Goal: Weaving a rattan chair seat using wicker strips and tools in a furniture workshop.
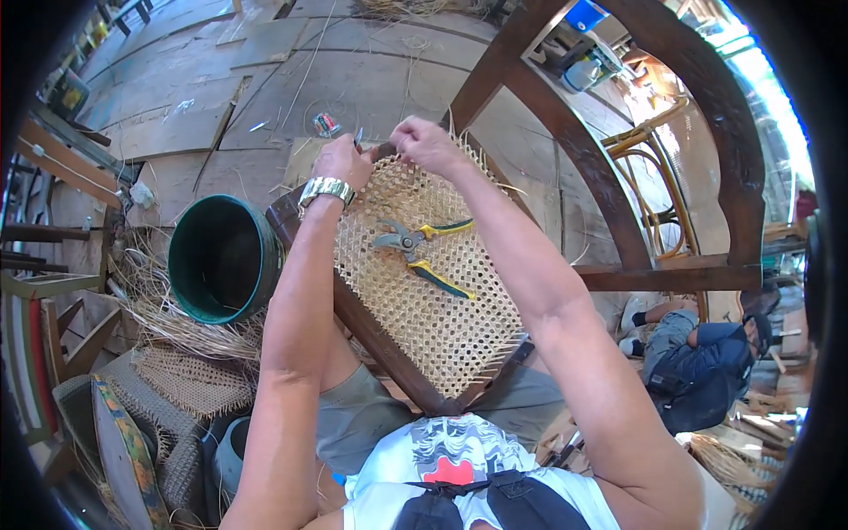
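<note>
Both hands pinch at the far rim of a woven cane seat (pixel 433 300): left hand (pixel 343 162) grips a thin tool (pixel 358 137), right hand (pixel 424 143) a strand; snips (pixel 420 252) lie on the open weave.

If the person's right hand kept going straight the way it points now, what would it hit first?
Probably the left hand: the right hand points leftward along the far edge of the woven cane seat, and the two hands are nearly touching, though depth is unclear.
</note>
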